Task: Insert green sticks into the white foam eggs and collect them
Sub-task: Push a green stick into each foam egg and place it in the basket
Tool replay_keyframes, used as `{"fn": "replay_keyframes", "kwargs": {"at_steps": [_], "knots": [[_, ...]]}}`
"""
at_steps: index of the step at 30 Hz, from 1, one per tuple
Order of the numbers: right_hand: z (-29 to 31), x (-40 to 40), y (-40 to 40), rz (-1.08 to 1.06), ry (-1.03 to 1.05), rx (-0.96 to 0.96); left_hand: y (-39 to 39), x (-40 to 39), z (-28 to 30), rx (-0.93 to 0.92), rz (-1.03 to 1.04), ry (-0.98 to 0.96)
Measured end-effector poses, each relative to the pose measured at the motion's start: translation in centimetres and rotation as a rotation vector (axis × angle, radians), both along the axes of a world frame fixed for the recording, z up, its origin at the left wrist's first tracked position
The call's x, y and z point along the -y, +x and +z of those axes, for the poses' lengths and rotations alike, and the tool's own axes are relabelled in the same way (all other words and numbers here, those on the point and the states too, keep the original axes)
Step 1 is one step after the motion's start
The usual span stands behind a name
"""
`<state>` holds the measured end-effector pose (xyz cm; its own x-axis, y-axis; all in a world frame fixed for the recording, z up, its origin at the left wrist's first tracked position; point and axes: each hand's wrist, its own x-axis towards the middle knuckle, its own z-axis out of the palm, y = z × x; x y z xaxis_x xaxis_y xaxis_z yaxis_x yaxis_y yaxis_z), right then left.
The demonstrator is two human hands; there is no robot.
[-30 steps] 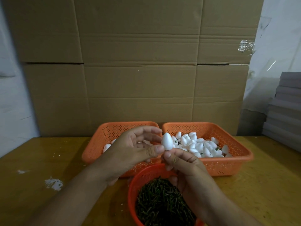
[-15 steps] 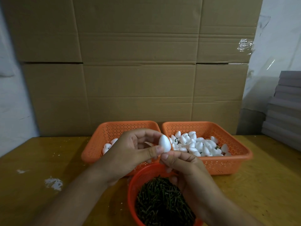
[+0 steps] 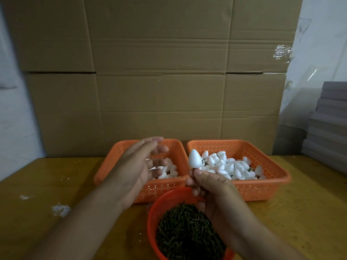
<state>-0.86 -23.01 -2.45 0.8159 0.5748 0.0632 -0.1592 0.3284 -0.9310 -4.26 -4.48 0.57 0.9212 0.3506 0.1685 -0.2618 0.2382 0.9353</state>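
A round orange basket (image 3: pixel 153 212) of green sticks (image 3: pixel 189 235) sat nearest on the wooden table (image 3: pixel 300 212). Above it, the right hand (image 3: pixel 212 188) pinched the base of a white foam egg (image 3: pixel 194 158), point up. The left hand (image 3: pixel 139 166) hovered open, fingers relaxed, holding nothing, over the left orange tray (image 3: pixel 161 190) of eggs. Beside it stood the right tray (image 3: pixel 262 190), with cardboard boxes (image 3: pixel 159 72) behind.

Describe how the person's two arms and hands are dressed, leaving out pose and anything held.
Both are bare. The left hand and right hand wear no gloves, and no rings, watch or bands show. Both forearms are uncovered down to the bottom edge of the head view; no sleeve or cuff appears. Short fingernails show on the right hand.
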Motion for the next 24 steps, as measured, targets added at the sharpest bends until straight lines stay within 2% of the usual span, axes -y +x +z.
{"fn": "replay_keyframes", "kwargs": {"at_steps": [3, 8, 12, 17, 24], "knots": [[0.0, 0.0, -0.1, 0.005, -0.001, 0.000, 0.5, -0.5, -0.2, -0.046, 0.024, -0.083], [0.5, 0.2, 0.3, -0.006, -0.012, -0.017, 0.8, -1.1, -0.4, -0.057, 0.069, -0.043], [1.3, 1.5, 2.8, -0.152, -0.052, -0.169, 0.9, -2.0, -0.1, -0.070, 0.134, -0.036], [2.1, 4.2, 5.9, -0.331, 0.032, -0.263, 1.1, -3.2, 0.0, -0.103, 0.190, -0.062], [1.9, 5.8, 7.3, -0.403, 0.038, -0.327, 1.3, -3.6, -0.2, -0.139, 0.204, -0.099]]}}
